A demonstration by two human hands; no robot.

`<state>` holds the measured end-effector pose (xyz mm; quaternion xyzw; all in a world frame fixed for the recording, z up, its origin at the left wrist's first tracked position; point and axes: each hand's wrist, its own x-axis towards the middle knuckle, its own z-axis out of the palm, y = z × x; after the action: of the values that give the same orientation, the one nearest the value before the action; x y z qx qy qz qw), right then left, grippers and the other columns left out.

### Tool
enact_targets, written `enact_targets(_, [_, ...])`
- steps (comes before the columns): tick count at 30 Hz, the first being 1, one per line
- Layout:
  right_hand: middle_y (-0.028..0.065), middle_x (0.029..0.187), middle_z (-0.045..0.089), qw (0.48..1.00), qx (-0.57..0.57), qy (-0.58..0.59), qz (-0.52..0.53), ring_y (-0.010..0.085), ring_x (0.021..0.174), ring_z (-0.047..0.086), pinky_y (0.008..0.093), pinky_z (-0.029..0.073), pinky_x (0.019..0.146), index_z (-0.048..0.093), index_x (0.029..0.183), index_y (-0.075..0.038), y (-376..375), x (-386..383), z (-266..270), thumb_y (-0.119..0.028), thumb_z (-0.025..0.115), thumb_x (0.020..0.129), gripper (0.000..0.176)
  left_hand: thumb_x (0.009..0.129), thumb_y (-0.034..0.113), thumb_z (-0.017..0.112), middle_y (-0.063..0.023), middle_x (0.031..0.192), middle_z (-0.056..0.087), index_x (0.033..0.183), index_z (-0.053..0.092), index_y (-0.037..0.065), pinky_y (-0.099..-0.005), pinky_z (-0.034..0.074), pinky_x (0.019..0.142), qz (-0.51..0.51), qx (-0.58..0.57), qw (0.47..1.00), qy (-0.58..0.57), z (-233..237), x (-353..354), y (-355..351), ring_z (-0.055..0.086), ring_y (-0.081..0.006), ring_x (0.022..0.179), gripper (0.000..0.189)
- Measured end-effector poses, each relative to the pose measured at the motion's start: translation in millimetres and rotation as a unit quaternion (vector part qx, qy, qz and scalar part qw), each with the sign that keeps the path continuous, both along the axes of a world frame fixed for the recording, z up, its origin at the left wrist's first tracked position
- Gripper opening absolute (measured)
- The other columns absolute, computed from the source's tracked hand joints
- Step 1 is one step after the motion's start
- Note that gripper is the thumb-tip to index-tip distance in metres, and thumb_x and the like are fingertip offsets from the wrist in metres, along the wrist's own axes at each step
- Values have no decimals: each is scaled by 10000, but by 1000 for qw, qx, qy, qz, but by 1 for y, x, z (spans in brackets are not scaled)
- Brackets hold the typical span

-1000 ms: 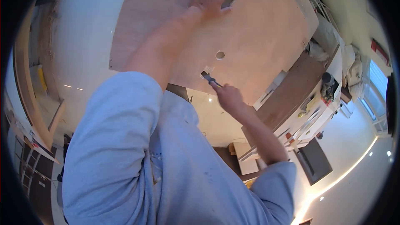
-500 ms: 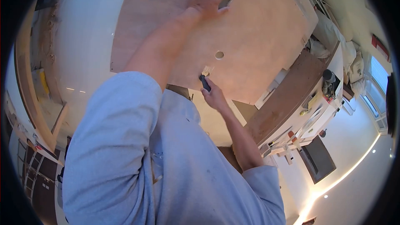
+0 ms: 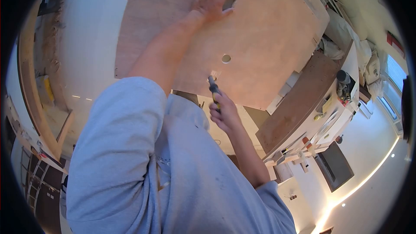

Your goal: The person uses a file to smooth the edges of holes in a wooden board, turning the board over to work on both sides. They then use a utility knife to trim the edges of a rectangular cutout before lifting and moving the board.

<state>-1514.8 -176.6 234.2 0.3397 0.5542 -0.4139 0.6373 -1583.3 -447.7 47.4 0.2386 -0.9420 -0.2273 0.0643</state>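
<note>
A large reddish-brown wood panel lies in front of me. My left hand rests flat on its far part, fingers spread, beside a rectangular cutout. Near the panel's close edge, my right hand is wrapped around a hand tool with a yellow-and-black handle and a grey metal end. That end overlaps a pale, chipped patch on the panel in this view. A round hole sits just beyond the patch.
At the right, a brown board lies along a cluttered bench holding a grey-topped power tool. A brush-like tool is lower right. Wooden framing stands at left, and a ladder leans farther off.
My right hand has drawn back towards me and turned, bringing the tool's yellow-and-black handle into view. My left hand stays flat by the cutout; the view has shifted slightly.
</note>
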Motion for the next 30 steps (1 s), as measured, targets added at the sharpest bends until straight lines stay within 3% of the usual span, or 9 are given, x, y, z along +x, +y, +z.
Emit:
enact_targets(3, [-1, 696, 450, 997, -14, -37, -72, 53, 416, 283, 203, 259, 366, 428, 1322, -190, 8, -8, 43, -232, 470, 1006, 321, 843, 566, 598, -160, 1601, 214, 1484, 375, 105, -621, 20, 1178, 4, -3, 1000, 6, -3, 2, 4, 83, -346, 1507, 820])
enact_targets(6, [6, 698, 452, 998, 16, -15, -56, 60, 408, 280, 212, 260, 367, 383, 1382, -198, -16, 13, 6, -220, 474, 1004, 390, 841, 568, 600, -156, 1597, 226, 1480, 383, 104, -619, 27, 1179, 9, -18, 1000, 13, 2, -3, 5, 87, -348, 1505, 819])
enact_targets(10, [-6, 640, 419, 985, -3, 98, 141, 70, 420, 317, 238, 244, 379, 354, 1415, -174, 0, 29, -30, -163, 475, 998, 434, 838, 573, 599, -169, 1590, 238, 1474, 391, 100, -615, 39, 1181, 13, -22, 999, 37, -14, -3, 7, 91, -350, 1504, 820])
enact_targets(14, [-18, 640, 421, 940, -30, 143, 308, 56, 433, 334, 213, 293, 387, 241, 1530, -94, 32, 23, 36, -187, 500, 986, 609, 843, 587, 595, -185, 1584, 243, 1462, 407, 95, -611, 49, 1182, 12, -27, 1000, 5, 0, 1, 8, 114, -351, 1500, 813])
enact_targets(15, [34, 650, 513, 923, -43, 156, 350, 139, 476, 491, 283, 410, 447, 189, 1546, -60, 29, 21, 29, -202, 508, 980, 665, 859, 600, 569, -163, 1594, 230, 1482, 379, 133, -605, 55, 1185, 8, -41, 999, -18, 1, 0, 11, 109, -330, 1504, 802])
enact_targets(18, [143, 710, 609, 720, -65, 406, 558, 298, 649, 635, 403, 504, 596, 212, 1530, -52, 69, 40, -77, -232, 524, 969, 666, 892, 622, 518, -119, 1614, 205, 1523, 324, 206, -590, 64, 1190, 11, -75, 996, -56, 1, -2, 6, 99, -284, 1513, 780])
enact_targets(21, [257, 796, 630, 620, -28, 322, 715, 416, 777, 649, 504, 511, 715, 317, 1497, -124, 53, 1, -72, -229, 524, 953, 592, 896, 613, 517, -117, 1613, 209, 1524, 322, 202, -585, 62, 1193, 12, -81, 995, -51, -3, -3, 1, 101, -278, 1514, 774])
enact_targets(27, [164, 759, 635, 518, -17, 345, 783, 366, 699, 652, 475, 521, 642, 590, 1299, -220, -17, -92, 113, -312, 585, 945, 365, 899, 605, 519, -119, 1613, 212, 1522, 326, 200, -585, 57, 1193, 16, -70, 997, -20, -8, -1, 6, 109, -274, 1513, 768])
enact_targets(30, [130, 739, 614, 433, -24, 377, 819, 330, 632, 644, 446, 519, 569, 624, 1258, -210, -32, -112, 148, -332, 595, 943, 339, 897, 604, 521, -120, 1613, 210, 1519, 330, 199, -585, 54, 1193, 12, -67, 998, -16, -8, -2, 7, 107, -271, 1514, 767])
